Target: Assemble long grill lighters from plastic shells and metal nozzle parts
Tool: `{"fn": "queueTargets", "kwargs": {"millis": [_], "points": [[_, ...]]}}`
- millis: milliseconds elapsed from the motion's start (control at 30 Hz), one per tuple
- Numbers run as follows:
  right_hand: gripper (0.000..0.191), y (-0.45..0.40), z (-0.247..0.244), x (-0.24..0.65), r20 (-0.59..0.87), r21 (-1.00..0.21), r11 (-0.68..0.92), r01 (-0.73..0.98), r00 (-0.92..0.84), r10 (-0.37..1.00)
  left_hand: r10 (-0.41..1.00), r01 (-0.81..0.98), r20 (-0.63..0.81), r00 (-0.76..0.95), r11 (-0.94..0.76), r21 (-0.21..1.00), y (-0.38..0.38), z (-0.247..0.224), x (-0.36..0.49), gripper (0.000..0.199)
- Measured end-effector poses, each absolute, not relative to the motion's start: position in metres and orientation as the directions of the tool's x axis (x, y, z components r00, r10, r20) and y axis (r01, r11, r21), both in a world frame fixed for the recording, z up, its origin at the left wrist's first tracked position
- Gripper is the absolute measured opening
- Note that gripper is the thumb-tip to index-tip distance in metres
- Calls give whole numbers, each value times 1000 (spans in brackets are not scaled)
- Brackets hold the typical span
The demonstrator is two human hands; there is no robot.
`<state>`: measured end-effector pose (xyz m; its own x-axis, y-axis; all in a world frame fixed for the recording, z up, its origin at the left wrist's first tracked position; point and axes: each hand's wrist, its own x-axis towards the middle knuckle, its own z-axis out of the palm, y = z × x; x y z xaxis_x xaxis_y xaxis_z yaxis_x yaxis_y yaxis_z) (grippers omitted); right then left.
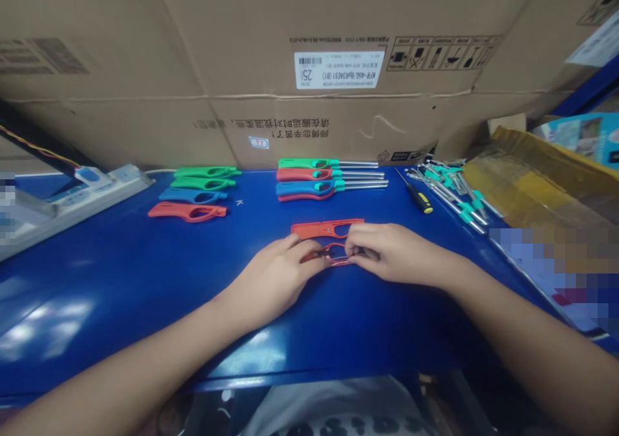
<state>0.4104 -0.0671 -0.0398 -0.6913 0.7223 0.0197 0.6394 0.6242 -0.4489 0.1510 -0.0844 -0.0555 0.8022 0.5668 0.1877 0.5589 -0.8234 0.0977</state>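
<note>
My left hand [271, 278] pinches one end of a red lighter handle half [341, 262] low over the blue table. At the other end of that half, my right hand [394, 252] has its fingers closed; whether a small part is between them is hidden. Just beyond both hands lies another red handle half [316, 229], its inner side up. Farther back sit several lighters [309, 174] with metal tubes, in green, red and blue. To the left, a row of handles without tubes [193, 212] lies on the table.
A yellow-and-black screwdriver [420, 198] lies right of the lighters, beside a pile of metal tubes with teal parts [454, 191]. A taped package [532, 184] is at the right. A white power strip [72, 200] stands left. A large cardboard box [232, 55] walls off the back.
</note>
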Motion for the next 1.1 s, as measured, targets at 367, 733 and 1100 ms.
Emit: {"fn": "queueTargets", "kwargs": {"millis": [367,733,1100], "points": [[10,-69,-40,400,-14,-315,620,718,-657,754,511,536,207,834,-840,-86,-93,-57,154,27],[9,-70,-38,404,-9,-297,635,714,-667,745,553,574,237,799,-819,-25,-94,-57,155,29],[13,-72,-36,404,-12,-225,663,714,-683,731,527,549,187,829,-830,-99,-97,-56,157,30]]}}
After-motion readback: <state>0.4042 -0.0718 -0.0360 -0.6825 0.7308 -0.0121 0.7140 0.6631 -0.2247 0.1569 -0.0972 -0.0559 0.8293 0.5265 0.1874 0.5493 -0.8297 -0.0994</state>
